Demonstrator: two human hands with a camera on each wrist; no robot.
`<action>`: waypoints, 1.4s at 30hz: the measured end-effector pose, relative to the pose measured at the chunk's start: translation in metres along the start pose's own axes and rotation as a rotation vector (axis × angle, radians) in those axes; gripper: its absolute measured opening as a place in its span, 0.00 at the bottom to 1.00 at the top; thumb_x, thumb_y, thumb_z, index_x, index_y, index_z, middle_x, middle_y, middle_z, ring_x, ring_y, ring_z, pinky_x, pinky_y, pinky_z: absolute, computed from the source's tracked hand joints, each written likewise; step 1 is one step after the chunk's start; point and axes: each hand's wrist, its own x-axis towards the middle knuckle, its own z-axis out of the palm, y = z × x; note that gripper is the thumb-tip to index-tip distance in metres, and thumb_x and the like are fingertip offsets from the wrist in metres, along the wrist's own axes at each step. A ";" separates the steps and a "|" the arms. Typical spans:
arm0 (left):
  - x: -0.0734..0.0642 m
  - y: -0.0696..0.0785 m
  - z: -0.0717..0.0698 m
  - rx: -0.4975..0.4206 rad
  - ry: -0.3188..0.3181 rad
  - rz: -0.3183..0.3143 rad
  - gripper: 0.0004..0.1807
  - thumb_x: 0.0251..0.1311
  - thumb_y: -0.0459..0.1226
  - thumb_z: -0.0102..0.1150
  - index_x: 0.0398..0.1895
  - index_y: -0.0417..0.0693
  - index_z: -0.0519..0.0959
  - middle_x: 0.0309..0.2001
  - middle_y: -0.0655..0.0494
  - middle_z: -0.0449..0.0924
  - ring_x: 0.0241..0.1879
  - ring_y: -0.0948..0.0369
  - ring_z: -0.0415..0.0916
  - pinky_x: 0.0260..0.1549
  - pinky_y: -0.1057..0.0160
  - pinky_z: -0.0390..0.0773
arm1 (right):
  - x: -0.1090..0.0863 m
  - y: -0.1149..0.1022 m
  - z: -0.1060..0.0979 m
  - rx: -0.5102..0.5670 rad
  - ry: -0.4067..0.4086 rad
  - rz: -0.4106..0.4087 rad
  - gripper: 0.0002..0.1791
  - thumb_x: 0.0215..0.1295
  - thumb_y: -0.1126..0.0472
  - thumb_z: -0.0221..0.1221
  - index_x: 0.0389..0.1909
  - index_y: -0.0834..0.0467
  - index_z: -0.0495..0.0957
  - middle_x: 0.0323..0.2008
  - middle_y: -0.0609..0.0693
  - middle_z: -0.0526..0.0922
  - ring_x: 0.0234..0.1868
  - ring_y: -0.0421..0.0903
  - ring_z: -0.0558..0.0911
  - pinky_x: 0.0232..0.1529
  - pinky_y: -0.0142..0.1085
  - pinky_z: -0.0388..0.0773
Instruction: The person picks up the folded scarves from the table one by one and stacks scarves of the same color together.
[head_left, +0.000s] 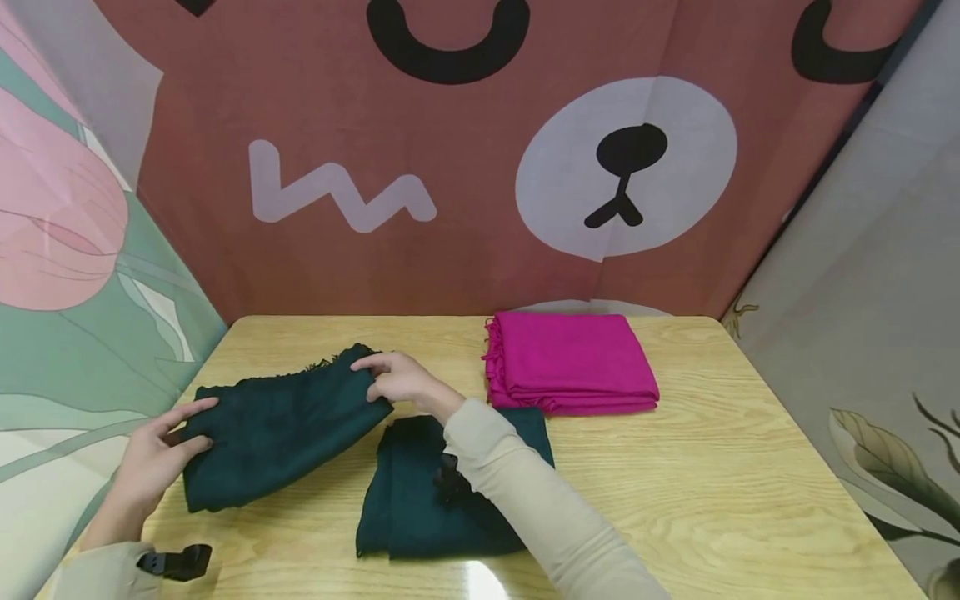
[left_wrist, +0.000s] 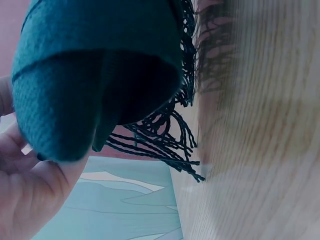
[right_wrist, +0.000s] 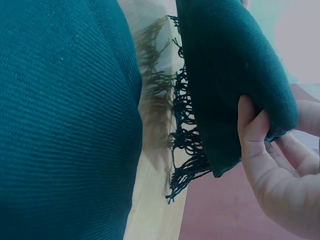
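A dark green fringed scarf (head_left: 285, 433) is held up slightly above the table at the left, folded over on itself. At its left end my left hand (head_left: 150, 458) pinches the edge between thumb and fingers. The opposite end is pinched by my right hand (head_left: 405, 379) near the far corner. In the left wrist view, twisted fringe (left_wrist: 165, 145) hangs from the open fold close to the tabletop. The right wrist view shows the fingers (right_wrist: 255, 130) bent around the fabric's edge. Dark green folded cloth (head_left: 420, 521) lies flat on the table below my right forearm, which hides part of it.
A folded magenta fringed scarf (head_left: 573, 358) lies at the back, right of centre. The wooden table (head_left: 697, 492) has a printed bear curtain (head_left: 450, 275) along its back edge. Patterned curtains hang on both sides, the left one (head_left: 82, 350) close to my left hand.
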 end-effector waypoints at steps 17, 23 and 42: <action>-0.002 0.004 0.002 -0.060 -0.015 0.028 0.26 0.55 0.24 0.53 0.60 0.44 0.70 0.42 0.81 0.65 0.37 0.80 0.72 0.30 0.75 0.75 | -0.008 -0.001 -0.006 0.000 -0.024 -0.005 0.26 0.53 0.75 0.56 0.54 0.54 0.75 0.40 0.48 0.74 0.28 0.44 0.73 0.27 0.38 0.71; -0.001 0.008 0.003 -0.050 -0.024 0.044 0.26 0.56 0.25 0.53 0.60 0.44 0.70 0.43 0.79 0.66 0.38 0.81 0.71 0.31 0.75 0.75 | -0.013 -0.004 -0.011 0.044 -0.041 0.004 0.27 0.53 0.75 0.55 0.56 0.57 0.73 0.38 0.49 0.75 0.23 0.44 0.71 0.24 0.34 0.69; 0.004 0.023 0.010 0.032 -0.037 0.050 0.26 0.58 0.28 0.53 0.62 0.45 0.68 0.57 0.37 0.61 0.38 0.81 0.69 0.31 0.75 0.74 | -0.046 -0.031 -0.027 0.042 -0.036 -0.015 0.27 0.54 0.77 0.54 0.58 0.61 0.71 0.41 0.55 0.73 0.26 0.44 0.71 0.24 0.32 0.69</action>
